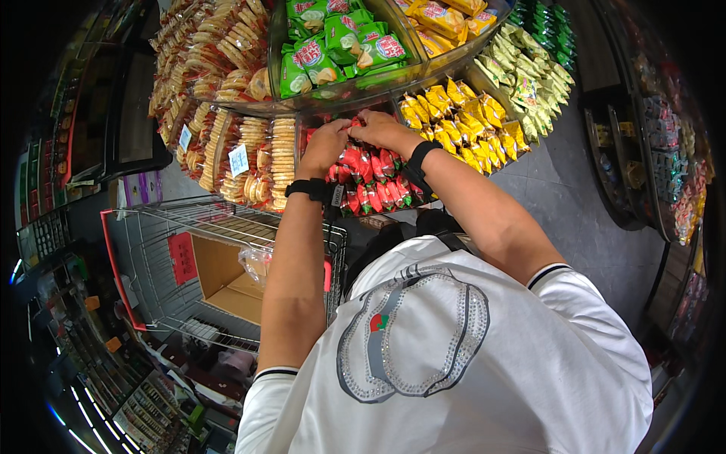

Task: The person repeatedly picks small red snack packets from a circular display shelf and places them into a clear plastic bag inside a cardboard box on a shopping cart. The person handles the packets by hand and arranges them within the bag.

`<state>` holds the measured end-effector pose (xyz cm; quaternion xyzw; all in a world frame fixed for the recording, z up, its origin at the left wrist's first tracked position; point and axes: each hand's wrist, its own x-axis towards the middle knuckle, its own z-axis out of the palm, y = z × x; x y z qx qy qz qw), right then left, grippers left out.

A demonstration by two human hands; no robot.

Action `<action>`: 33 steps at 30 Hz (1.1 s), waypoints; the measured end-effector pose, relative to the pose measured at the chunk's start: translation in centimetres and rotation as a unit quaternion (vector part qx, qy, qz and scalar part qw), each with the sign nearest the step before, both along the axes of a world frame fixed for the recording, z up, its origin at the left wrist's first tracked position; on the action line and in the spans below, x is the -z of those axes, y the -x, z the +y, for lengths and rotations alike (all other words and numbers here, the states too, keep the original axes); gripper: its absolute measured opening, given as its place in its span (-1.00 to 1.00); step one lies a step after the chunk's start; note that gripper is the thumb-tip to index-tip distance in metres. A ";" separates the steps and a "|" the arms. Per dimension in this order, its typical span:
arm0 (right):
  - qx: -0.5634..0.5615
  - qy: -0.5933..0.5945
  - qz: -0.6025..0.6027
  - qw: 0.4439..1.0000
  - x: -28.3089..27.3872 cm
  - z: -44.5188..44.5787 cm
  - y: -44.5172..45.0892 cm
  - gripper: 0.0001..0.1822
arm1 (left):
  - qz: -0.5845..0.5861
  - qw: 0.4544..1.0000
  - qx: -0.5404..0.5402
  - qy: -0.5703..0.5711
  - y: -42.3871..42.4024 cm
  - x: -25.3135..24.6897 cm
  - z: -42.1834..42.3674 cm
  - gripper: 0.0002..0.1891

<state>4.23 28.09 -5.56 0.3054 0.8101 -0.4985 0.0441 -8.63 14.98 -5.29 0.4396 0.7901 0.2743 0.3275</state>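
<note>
My left hand (324,146) and my right hand (381,130) are close together over the back of a bin of red wrapped snack packets (371,196). Their fingertips almost meet at a red packet (356,122), which shows between them. Whether either hand grips it or only touches it cannot be made out, since the fingers hide most of it. Nearer to me, the red packets stand in rows. A divider (299,142) separates them from stacked round crackers (282,164) on the left. Yellow wrapped packets (462,125) fill the compartment on the right.
Green snack bags (343,48) and yellow-orange packs (445,22) occupy the upper tier behind a clear rim (351,88). Pale green packets (524,85) lie further right. At my left, a wire shopping cart (147,249) holds an open cardboard box (227,278). Shelving (618,164) stands beyond the grey floor (567,215).
</note>
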 end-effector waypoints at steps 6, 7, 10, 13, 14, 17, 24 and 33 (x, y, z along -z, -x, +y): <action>-0.005 0.019 -0.010 1.000 -0.1 -0.2 0.2 -0.14 | 0.103 0.994 0.025 0.037 -0.2 -0.6 0.1 -0.57; 0.005 0.016 -0.004 1.000 0.2 -0.2 0.3 -0.15 | 0.105 0.991 0.025 0.076 -0.4 -1.0 0.4 -0.59; 0.031 0.101 -0.039 0.994 0.0 -0.2 0.5 -0.22 | 0.101 0.984 0.027 0.146 -0.5 -1.4 0.4 -0.60; 0.062 0.143 -0.044 0.987 -0.4 -0.1 0.6 -0.33 | 0.093 0.988 0.027 0.120 0.0 -0.7 -0.5 -0.56; 0.069 0.140 -0.046 0.987 -0.5 -0.2 0.8 -0.34 | 0.099 0.988 0.019 0.115 0.0 -0.3 -0.7 -0.54; 0.095 0.125 -0.050 0.986 -0.2 0.1 1.0 -0.39 | 0.096 0.992 0.020 0.078 -0.4 -0.2 -0.5 -0.50; 0.120 0.152 0.011 0.981 1.6 0.1 0.5 -0.51 | 0.113 0.978 0.091 0.151 -0.6 -1.5 0.4 -0.46; 0.136 0.185 0.033 0.973 1.5 -1.1 1.6 -0.57 | 0.111 0.980 0.047 0.159 -0.3 -1.7 -0.9 -0.50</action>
